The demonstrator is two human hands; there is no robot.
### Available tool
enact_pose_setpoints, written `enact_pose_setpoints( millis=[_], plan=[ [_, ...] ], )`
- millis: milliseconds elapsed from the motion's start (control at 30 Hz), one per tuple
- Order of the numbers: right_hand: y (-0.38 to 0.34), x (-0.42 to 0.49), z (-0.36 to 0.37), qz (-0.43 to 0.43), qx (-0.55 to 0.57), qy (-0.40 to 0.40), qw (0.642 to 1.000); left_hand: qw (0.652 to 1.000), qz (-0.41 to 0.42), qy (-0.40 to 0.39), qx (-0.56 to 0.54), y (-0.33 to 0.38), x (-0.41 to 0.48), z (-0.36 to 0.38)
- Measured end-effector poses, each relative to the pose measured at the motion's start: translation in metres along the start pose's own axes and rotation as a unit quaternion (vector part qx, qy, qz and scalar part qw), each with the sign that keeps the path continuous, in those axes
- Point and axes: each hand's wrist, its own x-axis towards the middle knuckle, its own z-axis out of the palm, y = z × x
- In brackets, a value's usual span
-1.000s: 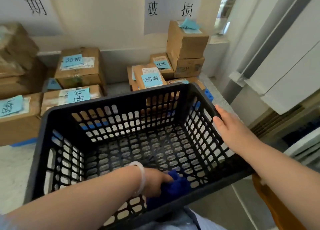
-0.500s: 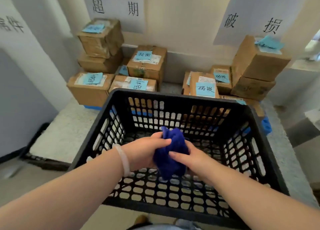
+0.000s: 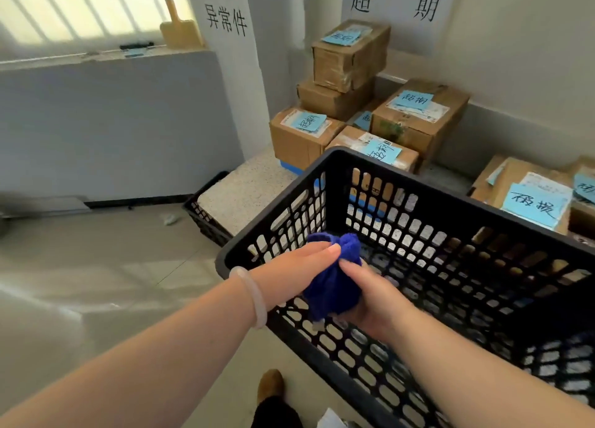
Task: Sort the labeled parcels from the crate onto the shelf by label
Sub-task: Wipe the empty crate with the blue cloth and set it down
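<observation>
Both hands over the near-left corner of the black perforated plastic crate [image 3: 418, 184]. Left hand [image 3: 289, 266], pale bangle [image 3: 254, 295] at the wrist, pinches the upper edge of a bunched dark blue fleecy cloth [image 3: 335, 286]. Right hand [image 3: 380, 308] cups the same bundle from below, fingers curled round it. Neither hand holds a parcel.

We see no parcel in the part of the crate floor that shows; its far right end runs out of frame, so we cannot vouch for that.

The brown cardboard parcels with blue handwritten labels [image 3: 415, 128] sit stacked on the speckled stone ledge [image 3: 244, 192] under a white paper wall sign [image 3: 396, 5] reading 超期. A second group of labelled cardboard parcels [image 3: 521, 182] lies further right, behind the crate's far rim. A third sign [image 3: 225, 20] hangs on the pillar to the left; no boxes show beneath it.

Our reading: sorting looks finished or close to it, and the step in hand is dealing with the cloth, not a parcel. The next move calls for checking the crate's hidden end for leftovers, then settling the cloth: one hand could free itself, since the bundle is small enough for a single grip.
</observation>
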Motion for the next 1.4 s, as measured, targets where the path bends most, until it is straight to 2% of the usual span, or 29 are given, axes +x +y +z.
enact_pose_setpoints(
  millis=[100,167,233,300,367,400,500,533,667,767,967,1100,1233,1400],
  plan=[
    [-0.003,0.003,0.004,-0.027,-0.046,-0.02,0.998,0.994,0.018,0.008,0.106,0.002,-0.009,-0.005],
    [-0.005,0.005,0.007,-0.05,-0.081,-0.015,0.995,0.975,0.049,0.047,0.213,0.002,-0.013,-0.009],
    [-0.005,0.011,0.008,-0.055,-0.105,-0.023,0.993,0.933,0.085,0.122,0.328,-0.004,-0.018,-0.017],
    [-0.005,0.018,0.009,-0.041,-0.151,-0.025,0.987,0.867,0.142,0.231,0.418,-0.016,-0.024,-0.03],
    [-0.003,0.026,0.011,-0.016,-0.215,-0.038,0.976,0.808,0.181,0.321,0.46,-0.028,-0.026,-0.041],
    [-0.002,0.028,0.014,-0.006,-0.249,-0.054,0.967,0.803,0.176,0.343,0.454,-0.033,-0.025,-0.045],
    [0.004,0.035,0.027,0.012,-0.348,-0.108,0.931,0.856,0.097,0.347,0.371,-0.042,-0.014,-0.047],
    [0.006,0.035,0.031,0.012,-0.365,-0.125,0.923,0.86,0.085,0.353,0.359,-0.046,-0.01,-0.047],
    [0.018,0.033,0.041,-0.018,-0.355,-0.196,0.914,0.853,0.102,0.373,0.351,-0.057,-0.002,-0.049],
    [0.034,0.041,0.037,-0.074,-0.4,-0.189,0.894,0.852,0.095,0.379,0.35,-0.059,0.0,-0.049],
    [0.088,0.093,0.005,0.008,-0.521,-0.134,0.843,0.849,0.089,0.382,0.354,-0.057,0.0,-0.047],
    [0.076,0.093,0.016,0.056,-0.452,-0.154,0.877,0.848,0.094,0.384,0.354,-0.055,0.0,-0.046],
    [0.036,0.054,0.021,0.036,-0.337,-0.193,0.921,0.849,0.093,0.384,0.351,-0.054,-0.001,-0.046],
    [0.005,0.011,0.024,-0.024,-0.289,-0.27,0.918,0.85,0.092,0.381,0.351,-0.055,0.001,-0.046]
  ],
)
